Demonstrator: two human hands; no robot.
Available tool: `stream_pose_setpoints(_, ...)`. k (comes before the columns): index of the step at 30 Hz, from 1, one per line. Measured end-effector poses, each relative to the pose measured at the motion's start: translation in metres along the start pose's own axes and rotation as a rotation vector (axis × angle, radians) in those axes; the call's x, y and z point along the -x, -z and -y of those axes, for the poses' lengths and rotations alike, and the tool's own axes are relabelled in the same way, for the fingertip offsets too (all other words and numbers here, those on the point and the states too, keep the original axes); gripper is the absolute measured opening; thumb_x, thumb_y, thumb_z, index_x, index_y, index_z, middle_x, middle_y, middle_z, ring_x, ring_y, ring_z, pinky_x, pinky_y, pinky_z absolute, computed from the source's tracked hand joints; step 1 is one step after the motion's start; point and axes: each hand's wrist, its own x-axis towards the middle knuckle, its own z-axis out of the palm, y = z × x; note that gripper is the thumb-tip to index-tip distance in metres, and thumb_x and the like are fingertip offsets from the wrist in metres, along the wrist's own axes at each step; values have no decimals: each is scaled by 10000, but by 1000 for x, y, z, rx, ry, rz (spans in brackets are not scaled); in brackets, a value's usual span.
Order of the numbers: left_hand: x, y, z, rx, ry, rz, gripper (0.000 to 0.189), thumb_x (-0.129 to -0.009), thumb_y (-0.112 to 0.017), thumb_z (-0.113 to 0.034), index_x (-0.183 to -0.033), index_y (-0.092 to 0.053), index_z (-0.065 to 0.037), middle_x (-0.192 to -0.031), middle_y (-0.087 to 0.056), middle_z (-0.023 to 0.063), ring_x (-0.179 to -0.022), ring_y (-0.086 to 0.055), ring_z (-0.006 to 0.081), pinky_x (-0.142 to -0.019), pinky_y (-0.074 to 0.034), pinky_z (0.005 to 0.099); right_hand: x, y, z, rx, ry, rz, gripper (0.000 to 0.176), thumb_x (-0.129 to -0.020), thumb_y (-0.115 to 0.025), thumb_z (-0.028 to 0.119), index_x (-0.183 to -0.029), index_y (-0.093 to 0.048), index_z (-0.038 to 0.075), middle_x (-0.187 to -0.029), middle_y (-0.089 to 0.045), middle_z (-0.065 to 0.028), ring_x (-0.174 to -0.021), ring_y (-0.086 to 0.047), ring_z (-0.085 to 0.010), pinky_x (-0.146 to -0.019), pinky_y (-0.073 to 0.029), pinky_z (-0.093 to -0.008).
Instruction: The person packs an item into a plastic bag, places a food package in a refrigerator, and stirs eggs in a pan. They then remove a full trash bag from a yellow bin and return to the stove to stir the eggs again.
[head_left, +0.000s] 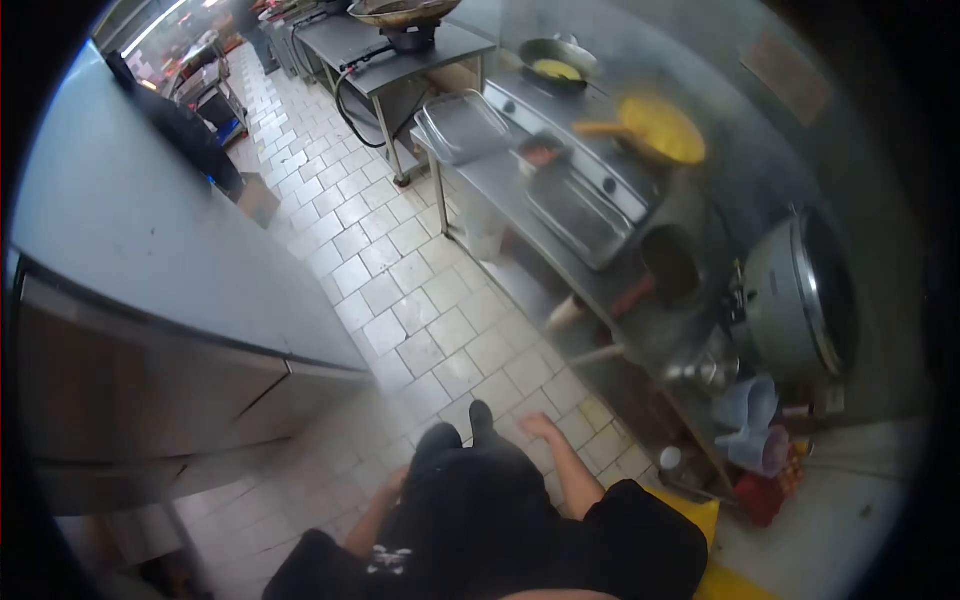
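Note:
Low in the head view, my right hand (537,426) hangs over the tiled floor (455,335) beside my dark trousers, its fingers loosely curled and blurred. My left hand (396,484) is at my other side, partly behind my dark clothing, with its fingers not clear. Neither hand touches the steel counter (540,245) on the right. On that counter are a yellow-filled pan (662,128), a metal tray (578,215), a dark pan with a reddish handle (670,265) and a large cooker (785,290).
A grey cabinet (150,230) stands on the left, with a dark-clothed person (185,135) beyond it. Further along are a steel table (350,45) with a wok and a clear-lidded tray (465,125). Plastic jugs (745,410) stand at the lower right.

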Motion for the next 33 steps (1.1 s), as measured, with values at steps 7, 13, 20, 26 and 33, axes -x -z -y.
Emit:
stream_pose_setpoints(7,-42,71,62,-282,565,-43,667,-989,-369,-592,-1271,-578,-24,-1241,-628,125,-1116,-590,301,-887,-483,404,-154,229,364,-46,521,-680,177,-887,-655,147,-784,-672,5,-762,-687,-122,-691,-639,-198,-629,-476,-342)
stream_pose_setpoints(13,-204,210,26,371,751,23,684,-954,-405,-635,-1313,-553,-72,-1189,-634,124,-1114,-583,318,-938,-459,438,-189,440,422,-369,333,-1617,250,-970,-556,266,-999,-560,18,-852,-642,-156,-752,-635,-294,-702,-506,-390)
stream_pose_setpoints(20,-556,301,-263,149,326,50,678,-960,-393,-632,-1401,-457,-121,-1281,-577,64,-1209,-514,209,-970,-407,445,-187,558,398,-277,-550,-1031,570,-803,-711,534,-915,-687,-25,-726,-699,-106,-601,-687,-185,-561,-570,-299)
stream_pose_setpoints(26,-690,157,-503,147,-29,523,484,-1044,-384,-424,-1347,-489,-61,-1248,-614,85,-1158,-573,189,-978,-431,350,-153,549,361,-455,-390,-1142,264,-920,-619,203,-843,-629,-50,-677,-655,-100,-532,-654,-150,-487,-547,-302)
stream_pose_setpoints(33,-750,-59,-626,206,192,739,526,-951,-608,-425,-1299,-466,-55,-1120,-617,137,-1010,-638,193,-771,-570,334,-66,655,339,144,-122,-997,207,-898,-658,172,-989,-619,-9,-715,-647,-113,-646,-648,-197,-610,-481,-358)
